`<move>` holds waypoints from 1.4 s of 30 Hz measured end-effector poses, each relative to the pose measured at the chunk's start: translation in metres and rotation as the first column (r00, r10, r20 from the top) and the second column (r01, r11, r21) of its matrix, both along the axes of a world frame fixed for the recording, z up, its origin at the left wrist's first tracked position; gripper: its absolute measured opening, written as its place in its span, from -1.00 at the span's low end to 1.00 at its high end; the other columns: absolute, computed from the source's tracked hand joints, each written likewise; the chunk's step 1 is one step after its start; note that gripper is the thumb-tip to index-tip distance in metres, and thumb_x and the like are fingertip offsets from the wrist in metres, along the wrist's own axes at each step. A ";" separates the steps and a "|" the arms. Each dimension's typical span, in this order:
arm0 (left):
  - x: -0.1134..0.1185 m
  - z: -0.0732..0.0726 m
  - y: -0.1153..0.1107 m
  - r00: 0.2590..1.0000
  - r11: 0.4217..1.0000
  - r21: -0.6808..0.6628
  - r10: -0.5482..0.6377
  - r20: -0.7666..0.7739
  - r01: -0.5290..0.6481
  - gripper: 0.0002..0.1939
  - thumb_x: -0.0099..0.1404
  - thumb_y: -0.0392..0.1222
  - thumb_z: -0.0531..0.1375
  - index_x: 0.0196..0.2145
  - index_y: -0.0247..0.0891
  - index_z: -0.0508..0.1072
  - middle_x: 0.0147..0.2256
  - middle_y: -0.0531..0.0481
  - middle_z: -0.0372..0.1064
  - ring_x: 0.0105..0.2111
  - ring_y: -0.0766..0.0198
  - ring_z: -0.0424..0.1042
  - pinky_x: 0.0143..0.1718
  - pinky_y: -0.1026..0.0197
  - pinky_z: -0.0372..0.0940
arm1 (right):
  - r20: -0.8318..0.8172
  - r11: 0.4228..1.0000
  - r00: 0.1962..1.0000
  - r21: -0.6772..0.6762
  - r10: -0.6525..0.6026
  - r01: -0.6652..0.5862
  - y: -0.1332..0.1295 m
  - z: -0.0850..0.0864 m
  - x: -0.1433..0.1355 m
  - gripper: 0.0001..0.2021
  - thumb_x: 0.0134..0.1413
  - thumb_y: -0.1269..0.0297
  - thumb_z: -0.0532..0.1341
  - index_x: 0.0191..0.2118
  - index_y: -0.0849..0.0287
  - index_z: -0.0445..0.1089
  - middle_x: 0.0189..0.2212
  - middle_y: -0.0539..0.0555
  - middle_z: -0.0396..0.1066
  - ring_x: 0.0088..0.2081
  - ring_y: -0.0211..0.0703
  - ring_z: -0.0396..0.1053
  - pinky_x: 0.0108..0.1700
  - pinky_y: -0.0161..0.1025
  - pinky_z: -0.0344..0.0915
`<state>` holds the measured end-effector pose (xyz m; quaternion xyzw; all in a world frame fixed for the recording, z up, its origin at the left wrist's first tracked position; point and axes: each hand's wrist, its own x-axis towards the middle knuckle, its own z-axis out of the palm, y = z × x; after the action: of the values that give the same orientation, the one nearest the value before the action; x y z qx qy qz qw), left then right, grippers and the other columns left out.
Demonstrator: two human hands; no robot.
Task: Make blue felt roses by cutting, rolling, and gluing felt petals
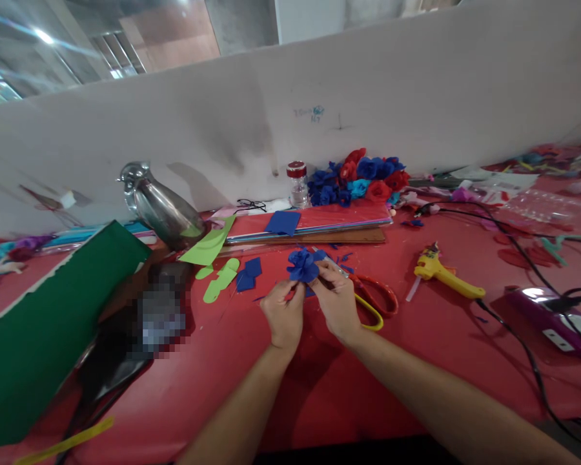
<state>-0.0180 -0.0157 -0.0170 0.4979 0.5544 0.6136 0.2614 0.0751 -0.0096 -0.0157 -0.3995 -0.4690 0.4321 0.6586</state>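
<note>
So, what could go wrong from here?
The left hand and right hand pinch the blue flower; too tight a grip might crush it. The scissors lie beside the right hand, which could knock them. The glue gun has a cord trailing toward the near edge; a snag could drag it.

2 bare hands: left hand [283,315], right hand [339,307]. 2 bare forearms, narrowing toward wrists: left forearm [244,407] toward 7 o'clock, right forearm [430,391] toward 4 o'clock.
</note>
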 end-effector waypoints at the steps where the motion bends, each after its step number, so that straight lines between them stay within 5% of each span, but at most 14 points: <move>1: -0.001 0.001 -0.001 1.000 1.000 0.009 0.009 -0.025 -0.009 -0.89 0.02 -0.20 0.26 -0.63 -0.15 0.53 -0.60 0.07 0.45 -0.55 0.28 0.32 -0.41 0.26 0.20 | 0.012 1.000 1.000 0.013 -0.004 0.004 -0.001 0.001 0.000 -0.87 0.00 0.15 0.28 -0.43 0.04 0.54 -0.36 0.03 0.38 -0.27 -0.13 0.29 -0.18 -0.19 0.28; 17: -0.003 0.002 -0.006 0.990 0.999 0.051 -0.005 -0.142 0.012 -0.86 0.06 -0.22 0.26 -0.63 -0.14 0.50 -0.59 0.03 0.41 -0.54 0.27 0.28 -0.37 0.27 0.16 | 0.004 0.999 1.000 0.036 0.031 -0.031 0.000 0.003 0.001 -0.86 0.00 0.13 0.29 -0.44 0.03 0.54 -0.39 0.03 0.36 -0.28 -0.13 0.28 -0.17 -0.18 0.26; 31: -0.003 -0.007 0.010 0.951 0.979 -0.141 -0.104 0.291 0.150 -0.87 0.06 -0.16 0.24 -0.52 -0.25 0.54 -0.54 0.07 0.44 -0.49 0.32 0.35 -0.36 0.30 0.26 | -0.159 0.969 0.976 -0.172 0.150 -0.177 0.010 0.001 0.005 -0.81 -0.19 0.14 0.35 -0.36 0.04 0.56 -0.39 0.00 0.45 -0.38 -0.18 0.32 -0.28 -0.19 0.31; 42: -0.003 -0.001 0.007 0.985 0.986 -0.141 -0.070 0.159 0.093 -0.90 0.04 -0.20 0.25 -0.50 -0.22 0.59 -0.54 0.06 0.49 -0.49 0.30 0.38 -0.36 0.28 0.28 | 0.028 0.991 0.996 -0.099 0.089 -0.085 0.007 0.002 0.005 -0.90 -0.14 0.19 0.33 -0.46 0.08 0.52 -0.42 0.02 0.39 -0.33 -0.14 0.32 -0.25 -0.18 0.28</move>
<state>-0.0212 -0.0086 -0.0185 0.4506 0.5555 0.5962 0.3645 0.0799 -0.0025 -0.0137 -0.4172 -0.4749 0.4762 0.6113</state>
